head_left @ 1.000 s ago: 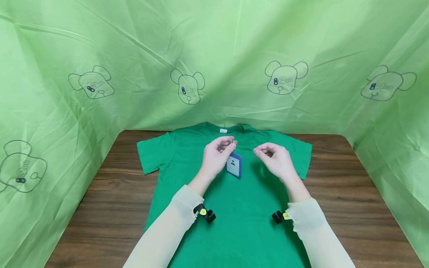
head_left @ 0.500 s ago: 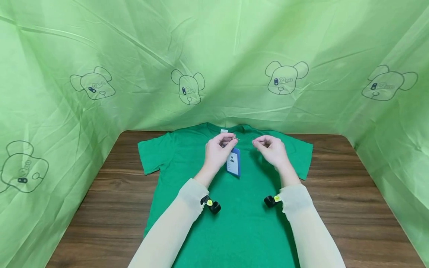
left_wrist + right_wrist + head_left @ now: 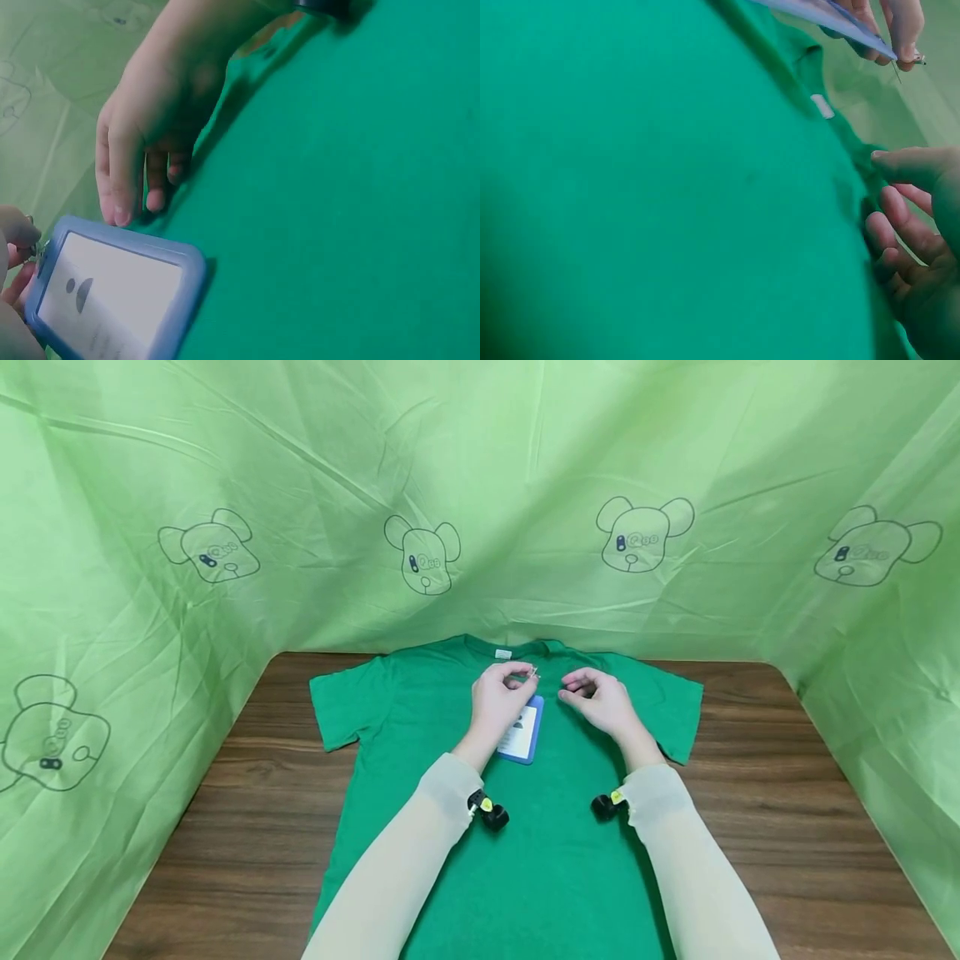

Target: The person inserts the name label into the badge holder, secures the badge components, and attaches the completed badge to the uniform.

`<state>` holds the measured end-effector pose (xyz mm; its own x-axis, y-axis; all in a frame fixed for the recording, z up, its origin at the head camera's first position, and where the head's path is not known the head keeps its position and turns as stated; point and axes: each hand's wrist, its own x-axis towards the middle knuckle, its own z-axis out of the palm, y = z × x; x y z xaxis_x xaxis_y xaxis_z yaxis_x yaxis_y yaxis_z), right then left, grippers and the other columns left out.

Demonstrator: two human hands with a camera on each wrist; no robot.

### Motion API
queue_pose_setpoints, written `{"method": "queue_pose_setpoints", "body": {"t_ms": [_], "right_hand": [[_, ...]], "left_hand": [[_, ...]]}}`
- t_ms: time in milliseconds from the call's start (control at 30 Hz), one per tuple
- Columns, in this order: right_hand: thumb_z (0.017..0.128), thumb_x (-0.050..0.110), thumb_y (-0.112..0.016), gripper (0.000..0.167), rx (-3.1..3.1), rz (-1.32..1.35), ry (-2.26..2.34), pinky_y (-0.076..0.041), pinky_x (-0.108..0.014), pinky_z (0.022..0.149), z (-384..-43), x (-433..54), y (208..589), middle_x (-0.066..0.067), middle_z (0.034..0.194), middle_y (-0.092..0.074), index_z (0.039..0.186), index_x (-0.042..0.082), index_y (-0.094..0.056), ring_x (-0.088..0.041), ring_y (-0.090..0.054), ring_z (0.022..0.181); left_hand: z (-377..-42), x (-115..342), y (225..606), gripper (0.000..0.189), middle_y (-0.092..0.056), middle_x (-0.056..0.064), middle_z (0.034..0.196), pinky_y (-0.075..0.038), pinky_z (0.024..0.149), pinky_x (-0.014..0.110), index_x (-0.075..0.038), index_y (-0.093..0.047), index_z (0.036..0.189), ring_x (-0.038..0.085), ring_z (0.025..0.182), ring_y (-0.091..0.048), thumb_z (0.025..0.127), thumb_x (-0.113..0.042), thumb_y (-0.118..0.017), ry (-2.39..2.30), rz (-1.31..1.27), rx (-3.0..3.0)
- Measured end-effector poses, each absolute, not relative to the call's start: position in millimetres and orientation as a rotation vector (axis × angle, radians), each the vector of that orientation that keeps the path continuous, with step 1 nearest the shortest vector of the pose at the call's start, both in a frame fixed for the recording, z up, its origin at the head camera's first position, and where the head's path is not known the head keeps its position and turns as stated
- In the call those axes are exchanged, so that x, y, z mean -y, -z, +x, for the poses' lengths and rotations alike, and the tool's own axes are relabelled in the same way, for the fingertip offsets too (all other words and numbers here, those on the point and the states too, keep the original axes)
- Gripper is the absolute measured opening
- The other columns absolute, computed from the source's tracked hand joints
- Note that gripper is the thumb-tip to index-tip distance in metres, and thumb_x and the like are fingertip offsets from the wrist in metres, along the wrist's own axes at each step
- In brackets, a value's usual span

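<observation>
An ID badge (image 3: 112,296) in a blue frame, with a white card bearing a dark figure, hangs from my left hand (image 3: 493,703). That hand pinches the small metal clip (image 3: 533,672) at the badge's top between thumb and fingers. A thin pin (image 3: 898,71) juts out beside those fingertips in the right wrist view. Below lies a green T-shirt (image 3: 555,860), spread flat with its collar at the far side. Over the shirt's right chest, my right hand (image 3: 609,703) has loosely bent fingers and a gap between thumb and fingertips, holding nothing.
The shirt covers the middle of a dark wood table (image 3: 247,827). Light green cloth walls (image 3: 517,460) printed with bear heads rise at the back and both sides. A white label (image 3: 503,654) shows inside the collar.
My left hand has shifted right with the badge, whose card now faces up more plainly. My right hand has come slightly left, and its thumb and fingertips have parted.
</observation>
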<state>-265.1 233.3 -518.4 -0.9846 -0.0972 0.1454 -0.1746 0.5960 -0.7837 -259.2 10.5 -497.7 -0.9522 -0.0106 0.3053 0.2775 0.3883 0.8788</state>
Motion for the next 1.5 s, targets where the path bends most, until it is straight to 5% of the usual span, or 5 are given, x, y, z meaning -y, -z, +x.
{"method": "queue_pose_setpoints", "body": {"t_ms": [400,700,1267,1500], "right_hand": [[0.098,0.021,-0.085,0.035,2.798,0.230,-1.270,-0.056,-0.047,0.093,-269.1,-239.0,530.5,-0.011,0.108,-0.076,0.130,0.007,-0.077,-0.028,-0.070,0.101],[0.099,0.021,-0.085,0.022,2.803,0.141,-1.237,-0.052,-0.035,0.076,-272.4,-232.9,524.3,-0.006,0.095,-0.075,0.118,0.009,-0.084,-0.020,-0.067,0.083],[0.100,0.017,-0.084,0.017,2.758,0.024,-1.461,-0.055,-0.026,0.076,-267.1,-234.7,520.8,-0.012,0.104,-0.082,0.111,0.005,-0.084,-0.019,-0.073,0.091],[0.101,0.016,-0.083,0.018,2.737,0.031,-1.539,-0.055,-0.021,0.074,-267.5,-236.1,519.1,-0.015,0.103,-0.081,0.112,0.002,-0.083,-0.012,-0.071,0.086]], "left_hand": [[-258.6,-24.2,516.2,0.014,-0.081,-0.003,0.096,-0.061,0.077,0.024,-0.012,-0.086,0.113,0.005,0.083,-0.074,0.101,-0.017,-0.081,1.587,-0.202,2.517],[-265.5,-36.5,506.8,0.012,-0.082,0.000,0.099,-0.063,0.079,0.027,-0.010,-0.085,0.111,0.009,0.088,-0.077,0.103,-0.017,-0.079,1.547,-0.158,2.540],[-265.4,-48.0,519.7,0.008,-0.081,-0.004,0.093,-0.060,0.077,0.027,-0.015,-0.085,0.105,0.005,0.080,-0.074,0.101,-0.021,-0.081,1.576,0.001,2.554],[-266.3,-49.8,517.1,0.008,-0.082,-0.003,0.095,-0.060,0.085,0.035,-0.015,-0.086,0.105,0.014,0.089,-0.076,0.101,-0.020,-0.081,1.462,-0.058,2.554]]}}
